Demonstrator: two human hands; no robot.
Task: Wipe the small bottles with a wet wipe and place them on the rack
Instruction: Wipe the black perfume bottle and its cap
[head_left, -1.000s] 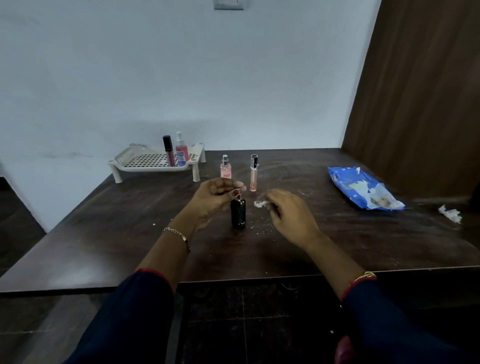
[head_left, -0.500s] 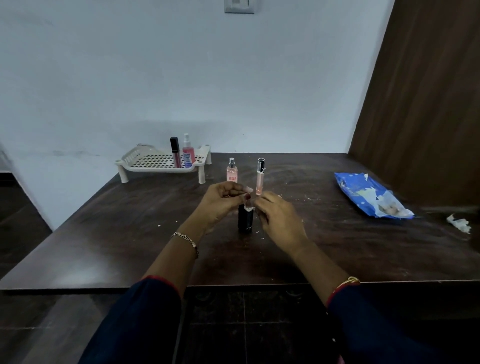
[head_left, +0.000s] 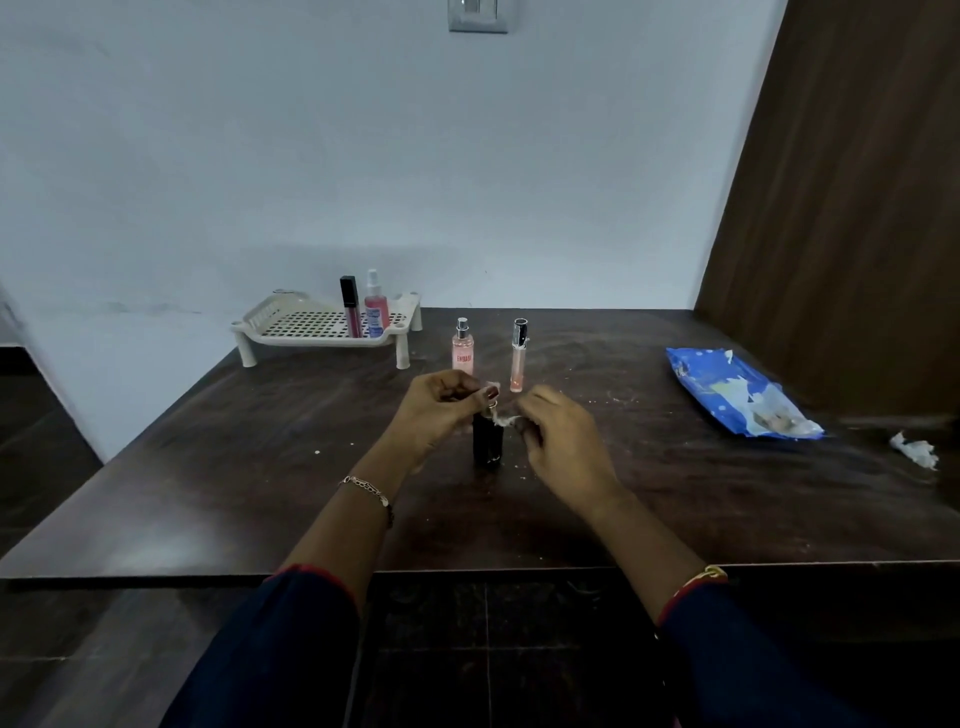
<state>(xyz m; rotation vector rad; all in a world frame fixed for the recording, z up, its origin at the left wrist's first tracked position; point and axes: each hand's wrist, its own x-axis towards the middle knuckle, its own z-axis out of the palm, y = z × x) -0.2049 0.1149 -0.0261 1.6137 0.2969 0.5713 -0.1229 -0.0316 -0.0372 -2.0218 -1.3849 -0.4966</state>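
Observation:
A small black bottle stands upright on the dark wooden table. My left hand pinches its top from the left. My right hand pinches a small white wet wipe against the bottle's neck from the right. Behind them stand a pink spray bottle and a slim peach tube with a black cap. A white perforated rack at the back left carries a dark-capped lip gloss tube and a pink spray bottle.
A blue wet wipe packet lies on the table's right side. A crumpled used wipe sits near the right edge. A brown wooden panel rises at the right, and white crumbs dot the tabletop.
My right hand brought the wipe from the tabletop up to the black bottle's neck. My left hand has kept its hold on the bottle's top.

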